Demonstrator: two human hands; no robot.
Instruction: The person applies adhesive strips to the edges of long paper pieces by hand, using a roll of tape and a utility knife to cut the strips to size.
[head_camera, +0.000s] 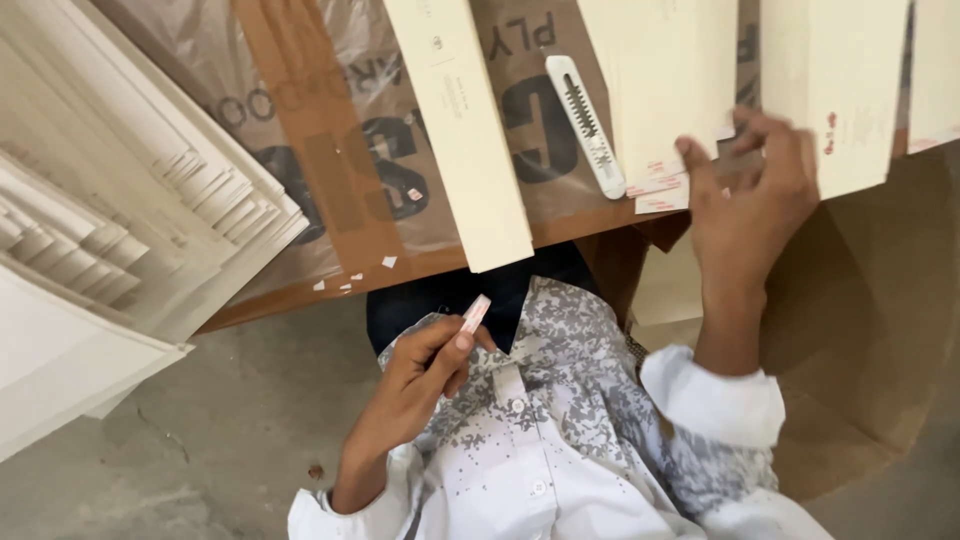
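White cotton shirt with a grey speckled print (560, 450) fills the foreground, close under the camera, as a person works at the edge of a brown wooden bench (420, 268). At far left a fanned stack of cream card sheets (120, 200) overhangs the grey concrete floor (200, 440). The left hand (415, 375), held low over the lap, has its grip closed on a small pink-and-white paper strip (474, 313), pinched between thumb and forefinger by the lower end. The strip's long axis runs on a diagonal, and its free end points up and to the right, toward the bench edge and a long narrow cream card panel (460, 130). Beside the panel lies a white plastic utility knife (588, 125), its length also slanted. At right, the right hand (750, 190) reaches up to the broad cream card sheets (850, 90) hanging over the bench edge, its fingers bent against them. Whether that grip has closed on anything cannot be told. Judged from the scene, the work goes best with the pinch kept low on the strip so it does not curl, and the card steadied flat.
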